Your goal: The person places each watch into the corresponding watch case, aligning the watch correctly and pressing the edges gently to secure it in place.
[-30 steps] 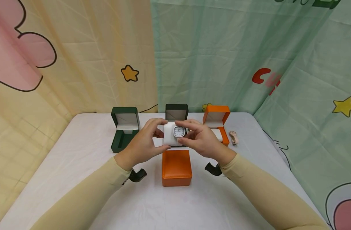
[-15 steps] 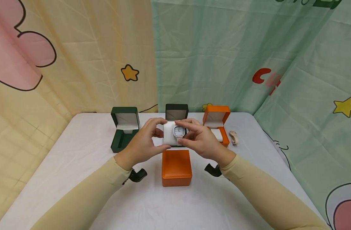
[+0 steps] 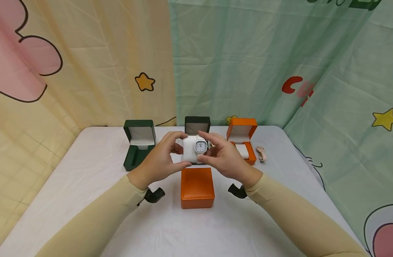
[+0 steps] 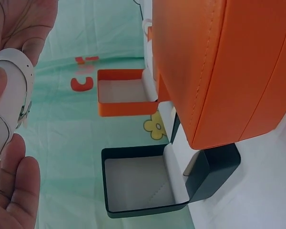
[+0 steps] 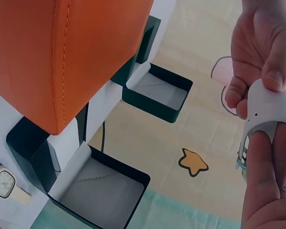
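While a dark green box (image 3: 128, 162) with a pale lining stands open at far left, a person's left hand (image 3: 154, 161), fingers and thumb spread in a wide curve, grips a smooth white cushion (image 3: 189, 149) above the table (image 3: 196, 233). At its right end, a white-strapped watch with a rounded-square dial (image 3: 201, 146) is pinched between the right hand's (image 3: 228, 157) thumb and forefinger. The step in hand appears to be sliding the strap on or off, direction unclear; the next move calls for a still cushion and an even slide.
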